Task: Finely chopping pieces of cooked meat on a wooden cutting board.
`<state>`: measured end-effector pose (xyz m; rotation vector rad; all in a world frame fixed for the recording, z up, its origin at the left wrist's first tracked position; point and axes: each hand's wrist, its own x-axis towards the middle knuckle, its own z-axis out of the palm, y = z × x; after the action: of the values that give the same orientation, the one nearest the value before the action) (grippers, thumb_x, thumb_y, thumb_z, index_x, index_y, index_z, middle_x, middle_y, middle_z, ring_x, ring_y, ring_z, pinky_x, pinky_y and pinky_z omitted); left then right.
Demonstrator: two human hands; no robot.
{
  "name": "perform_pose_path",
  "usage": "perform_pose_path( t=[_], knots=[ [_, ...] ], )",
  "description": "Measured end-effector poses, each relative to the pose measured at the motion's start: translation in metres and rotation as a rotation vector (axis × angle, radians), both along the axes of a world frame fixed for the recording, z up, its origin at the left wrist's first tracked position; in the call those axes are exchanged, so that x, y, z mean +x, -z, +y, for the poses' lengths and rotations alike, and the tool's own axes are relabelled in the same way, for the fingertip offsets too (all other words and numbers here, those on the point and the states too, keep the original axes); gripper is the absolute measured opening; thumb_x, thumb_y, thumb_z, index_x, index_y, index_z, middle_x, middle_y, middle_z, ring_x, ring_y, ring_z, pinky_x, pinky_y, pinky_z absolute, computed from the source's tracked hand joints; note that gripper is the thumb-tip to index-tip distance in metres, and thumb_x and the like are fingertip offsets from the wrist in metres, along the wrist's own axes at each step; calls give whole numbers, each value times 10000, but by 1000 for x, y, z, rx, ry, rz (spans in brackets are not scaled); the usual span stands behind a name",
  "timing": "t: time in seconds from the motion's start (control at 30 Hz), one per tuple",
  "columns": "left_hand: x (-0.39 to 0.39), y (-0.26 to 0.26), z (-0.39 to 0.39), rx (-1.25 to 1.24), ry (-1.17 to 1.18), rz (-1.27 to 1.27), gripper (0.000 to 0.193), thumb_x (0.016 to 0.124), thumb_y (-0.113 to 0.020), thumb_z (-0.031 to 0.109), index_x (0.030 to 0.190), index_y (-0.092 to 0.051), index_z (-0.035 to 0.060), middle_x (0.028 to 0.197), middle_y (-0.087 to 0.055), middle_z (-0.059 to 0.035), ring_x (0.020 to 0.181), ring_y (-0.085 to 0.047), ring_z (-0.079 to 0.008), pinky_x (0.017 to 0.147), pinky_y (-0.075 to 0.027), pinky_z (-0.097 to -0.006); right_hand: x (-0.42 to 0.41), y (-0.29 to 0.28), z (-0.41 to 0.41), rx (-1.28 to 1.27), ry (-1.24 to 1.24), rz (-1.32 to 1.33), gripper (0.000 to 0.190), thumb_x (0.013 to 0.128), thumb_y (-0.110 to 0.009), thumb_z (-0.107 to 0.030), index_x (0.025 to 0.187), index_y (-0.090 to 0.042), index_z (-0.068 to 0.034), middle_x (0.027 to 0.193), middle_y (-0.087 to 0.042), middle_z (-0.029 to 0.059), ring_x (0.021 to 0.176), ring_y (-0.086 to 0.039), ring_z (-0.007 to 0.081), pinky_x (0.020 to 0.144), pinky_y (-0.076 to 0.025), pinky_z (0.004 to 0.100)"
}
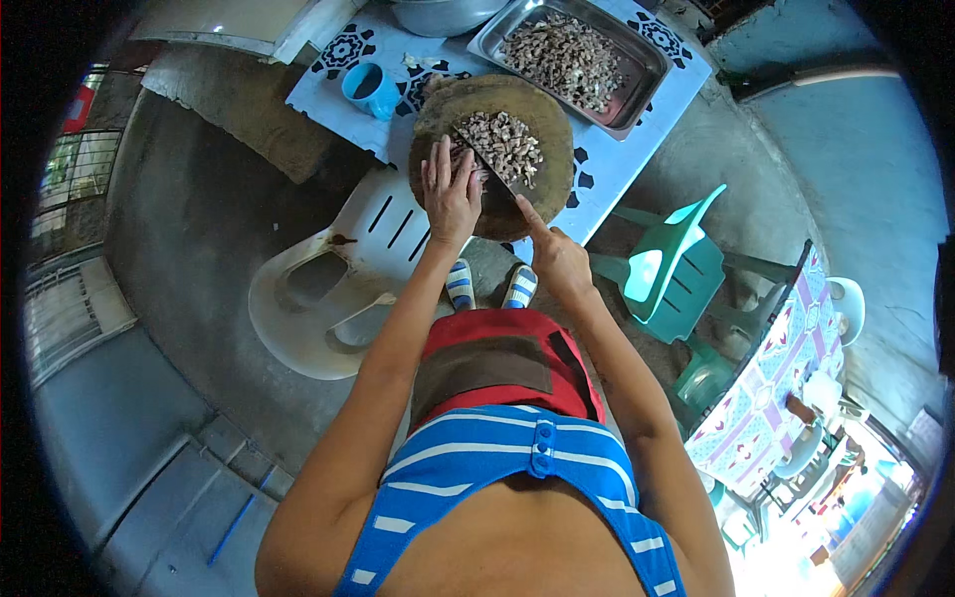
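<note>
A round wooden chopping board (548, 119) rests at the edge of a table, with chopped meat-like pieces (511, 145) on it. My right hand (556, 254) grips a knife (485, 160), its index finger stretched towards the blade; the handle is hidden in the hand. The blade lies slantwise along the left side of the pieces. My left hand (452, 194) lies with fingers extended over more pieces left of the blade, which it partly covers. Behind the board to the right, a rectangular metal tray (634, 112) holds a large heap of similar chopped pieces (563, 60).
A blue cup (371, 91) with dark contents and a metal basin (444, 15) stand on the patterned tablecloth (604, 175). Left of my legs is a white plastic chair (298, 343); to the right are a green chair (675, 276) and another covered table (753, 403).
</note>
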<state>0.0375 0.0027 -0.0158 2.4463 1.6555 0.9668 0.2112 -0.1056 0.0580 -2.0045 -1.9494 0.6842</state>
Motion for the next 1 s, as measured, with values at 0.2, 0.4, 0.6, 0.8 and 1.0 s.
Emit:
perform_pose_path(
  t=[0.2, 0.4, 0.6, 0.8, 1.0],
  knots=[
    [4, -2, 7, -185, 28, -41, 578, 941, -549, 234, 1435, -417, -37, 1489, -401, -242, 1393, -359, -401, 1157, -301, -499, -12, -7, 0, -34, 92, 200, 599, 972, -540, -126, 1526, -363, -269, 792, -668, 237, 716, -672, 415, 629, -513, 506],
    [0, 5, 7, -143, 67, -101, 462, 964, -553, 211, 1340, -505, -52, 1417, -480, -220, 1321, -441, -398, 1127, -356, -477, -23, -12, 0, -20, 88, 235, 597, 962, -532, -93, 1520, -380, -241, 794, -669, 252, 712, -671, 422, 624, -512, 503],
    [4, 8, 7, -122, 54, -65, 406, 963, -560, 190, 1273, -544, -71, 1380, -514, -221, 1285, -472, -391, 1111, -378, -467, -34, 5, 17, 84, 60, 76, 707, 889, -548, -52, 1527, -359, -294, 798, -674, 252, 698, -683, 401, 610, -540, 503],
    [0, 14, 8, -69, 23, -26, 399, 968, -564, 180, 1288, -542, -57, 1376, -519, -212, 1287, -476, -377, 1111, -379, -468, -24, -2, 14, 17, 27, -33, 786, 865, -541, -52, 1542, -288, -363, 837, -681, 219, 685, -684, 395, 589, -553, 497],
    [4, 9, 6, -56, 37, -64, 402, 973, -574, 163, 1324, -536, -31, 1392, -526, -186, 1285, -484, -377, 1088, -397, -455, -1, -12, -6, 39, 18, 11, 677, 920, -573, -107, 1520, -360, -336, 719, -649, 185, 668, -666, 377, 592, -526, 490]
  ],
)
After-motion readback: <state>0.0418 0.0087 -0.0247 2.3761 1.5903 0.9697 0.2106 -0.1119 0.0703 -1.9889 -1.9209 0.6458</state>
